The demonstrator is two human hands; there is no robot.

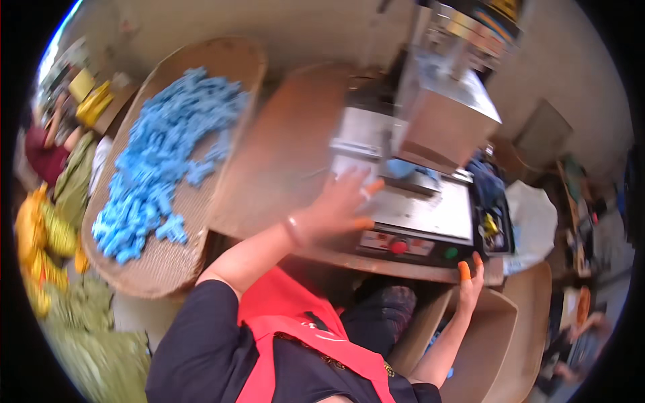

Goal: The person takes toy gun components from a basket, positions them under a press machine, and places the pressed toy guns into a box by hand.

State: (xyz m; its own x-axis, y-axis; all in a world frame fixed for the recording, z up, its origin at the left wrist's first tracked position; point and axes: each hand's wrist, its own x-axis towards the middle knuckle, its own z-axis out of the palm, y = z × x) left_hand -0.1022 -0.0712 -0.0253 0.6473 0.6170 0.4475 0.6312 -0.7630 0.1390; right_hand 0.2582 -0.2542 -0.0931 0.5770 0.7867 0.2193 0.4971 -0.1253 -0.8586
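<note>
A press machine with a boxy metal head (440, 124) stands on the table before me. Under the head, a blue piece (402, 168) lies on a metal block (423, 183), partly hidden. My left hand (339, 205), smeared by motion, is over the left side of the machine's white plate (420, 213); its fingers are spread and seem to hold nothing. Orange covers sit on some fingertips. My right hand (471, 279) is at the machine's front right corner, by a green button (451, 253), with fingers apart. A red button (398, 246) is on the front panel.
On the left, a long woven tray (171, 279) bears a heap of blue pieces (168, 141). An open bin (480, 336) stands below the table's right end. A black tray (498, 242) and white bag (531, 215) are right of the machine. Other people are at both sides.
</note>
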